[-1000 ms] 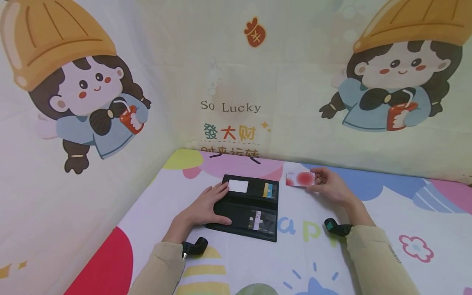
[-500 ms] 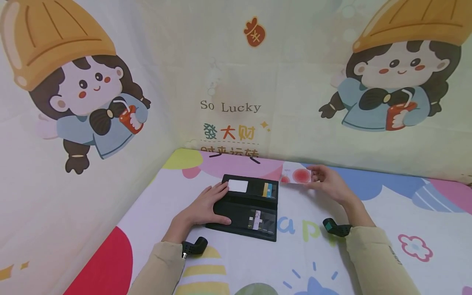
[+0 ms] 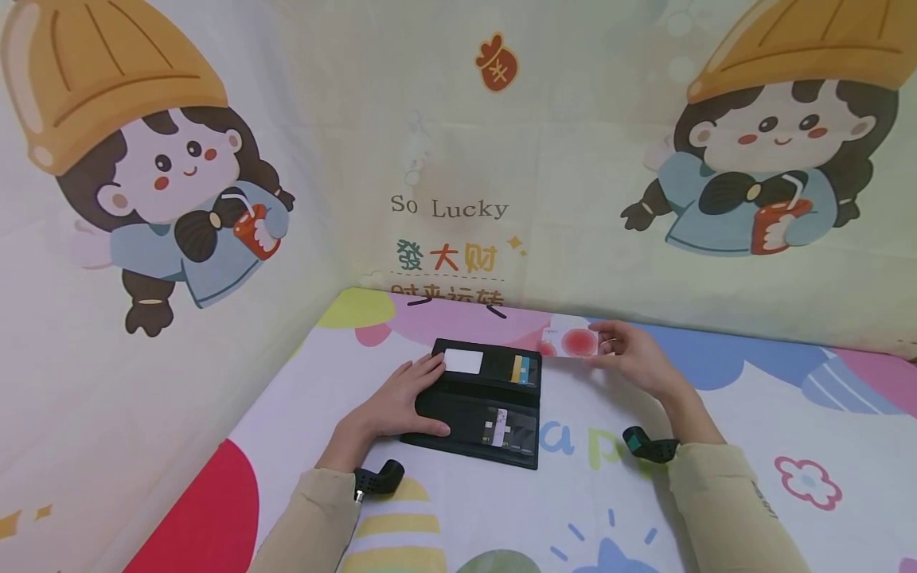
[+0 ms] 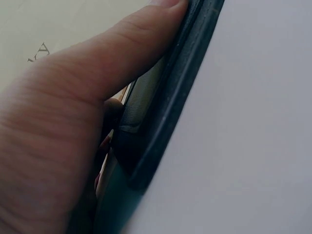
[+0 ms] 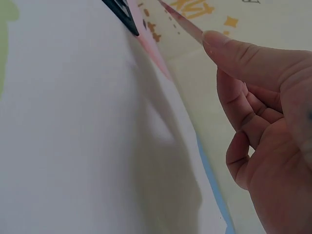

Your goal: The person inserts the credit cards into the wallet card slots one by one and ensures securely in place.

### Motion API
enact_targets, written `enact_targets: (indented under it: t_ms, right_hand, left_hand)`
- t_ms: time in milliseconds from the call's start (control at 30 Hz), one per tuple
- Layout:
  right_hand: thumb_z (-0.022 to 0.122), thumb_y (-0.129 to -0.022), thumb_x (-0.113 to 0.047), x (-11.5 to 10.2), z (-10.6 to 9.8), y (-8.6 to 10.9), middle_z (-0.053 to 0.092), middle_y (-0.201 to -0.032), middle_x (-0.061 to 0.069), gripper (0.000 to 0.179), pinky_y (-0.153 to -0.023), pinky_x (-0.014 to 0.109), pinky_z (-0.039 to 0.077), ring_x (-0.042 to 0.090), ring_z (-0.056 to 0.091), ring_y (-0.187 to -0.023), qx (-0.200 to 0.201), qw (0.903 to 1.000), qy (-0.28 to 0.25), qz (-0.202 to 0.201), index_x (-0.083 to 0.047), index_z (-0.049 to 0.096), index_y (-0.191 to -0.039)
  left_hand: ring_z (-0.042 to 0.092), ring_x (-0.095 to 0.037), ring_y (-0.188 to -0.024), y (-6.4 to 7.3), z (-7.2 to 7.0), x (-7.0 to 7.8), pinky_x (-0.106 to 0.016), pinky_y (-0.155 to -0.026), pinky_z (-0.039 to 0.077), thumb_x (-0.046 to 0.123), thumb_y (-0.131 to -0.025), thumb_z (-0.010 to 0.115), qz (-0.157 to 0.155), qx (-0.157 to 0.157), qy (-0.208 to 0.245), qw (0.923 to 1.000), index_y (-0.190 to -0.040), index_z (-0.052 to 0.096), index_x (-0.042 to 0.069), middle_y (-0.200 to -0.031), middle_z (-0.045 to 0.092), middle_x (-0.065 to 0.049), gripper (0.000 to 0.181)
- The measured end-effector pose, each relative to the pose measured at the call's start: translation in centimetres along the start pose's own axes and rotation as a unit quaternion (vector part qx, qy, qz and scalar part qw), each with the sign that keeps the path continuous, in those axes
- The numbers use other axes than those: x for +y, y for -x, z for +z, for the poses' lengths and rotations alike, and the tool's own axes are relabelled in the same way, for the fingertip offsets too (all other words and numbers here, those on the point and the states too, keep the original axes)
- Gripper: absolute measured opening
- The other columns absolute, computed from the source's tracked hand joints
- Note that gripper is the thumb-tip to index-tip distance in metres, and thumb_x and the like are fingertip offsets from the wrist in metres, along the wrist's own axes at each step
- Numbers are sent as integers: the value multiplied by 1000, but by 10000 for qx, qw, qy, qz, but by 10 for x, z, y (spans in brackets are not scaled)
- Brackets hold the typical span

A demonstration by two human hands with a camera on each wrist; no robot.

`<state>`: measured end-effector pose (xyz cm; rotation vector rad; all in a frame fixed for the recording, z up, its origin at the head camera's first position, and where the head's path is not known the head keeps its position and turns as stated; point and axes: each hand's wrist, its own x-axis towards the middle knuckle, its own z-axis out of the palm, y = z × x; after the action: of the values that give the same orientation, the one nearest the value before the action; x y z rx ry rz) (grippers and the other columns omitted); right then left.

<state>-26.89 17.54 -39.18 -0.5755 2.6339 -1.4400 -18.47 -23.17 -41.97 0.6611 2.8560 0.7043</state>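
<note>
An unfolded black wallet (image 3: 458, 407) lies on the table. My left hand (image 3: 397, 404) rests on its left side, fingers spread and the thumb along the lower panel; the left wrist view has that thumb close up against the wallet's edge (image 4: 178, 92). The upper panel has a white card (image 3: 462, 361) and a yellow-and-blue card (image 3: 520, 369); the lower one bears a dark card with a pale strip (image 3: 500, 428). Just beyond the wallet's upper right corner, my right hand (image 3: 634, 356) pinches a white card with red circles (image 3: 577, 342) by its right end, thumb against it (image 5: 183, 22).
A colourful patterned cloth (image 3: 458, 509) covers the table. Behind it stands a cream printed backdrop (image 3: 573, 159), meeting the table's far edge close to the right hand. A black wrist camera (image 3: 648, 446) sits on the right wrist, another camera (image 3: 380, 477) on the left.
My right hand has carried the red-circled card leftward, bringing its left end to the wallet's upper right corner. The left hand and the wallet have stayed in place.
</note>
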Motion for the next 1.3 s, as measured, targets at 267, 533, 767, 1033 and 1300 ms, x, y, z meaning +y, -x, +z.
enact_targets:
  t_ms: [267,533,767,1033,1300]
  right_hand:
    - [82,-86,-11,-2,7,-2,61,-106,17,62,-72,22,54,29,57,-93,-55,10000,-78,-10,10,51,-135]
    - [82,-85,-9,-6,15,-2,60,-103,15,60,-71,20,53,28,56,-90,-73,9999,-91,-11,8,52,-134]
    - [82,-85,-6,-12,20,-2,60,-104,16,59,-70,20,53,29,57,-91,-121,9998,-149,-20,9,52,-134]
    - [84,-83,-9,-13,26,-4,60,-100,13,60,-69,20,52,26,56,-87,-172,9995,-240,-115,9,54,-132]
    - [84,-83,-8,-13,32,-7,61,-98,12,58,-70,20,51,26,56,-87,-202,9994,-167,-235,8,55,-130]
  left_hand:
    - [7,-21,-154,-1,1,-1,-44,-124,4,64,-74,77,-28,-20,-58,10000,-159,30,7,-168,17,-2,112]
    - [8,-23,-154,-1,1,-2,-45,-124,3,63,-75,78,-2,-18,-26,10000,-158,31,6,-167,18,-3,111]
    - [8,-23,-154,-1,1,-1,-45,-124,3,63,-75,78,11,-10,24,10000,-158,31,6,-167,18,-3,111]
    - [8,-22,-154,-1,0,0,-45,-124,3,63,-75,78,-39,-13,18,10000,-159,31,7,-168,18,-2,111]
    - [9,-23,-154,-1,0,-1,-46,-124,3,62,-75,78,6,-3,43,10000,-158,32,6,-167,19,-4,111]
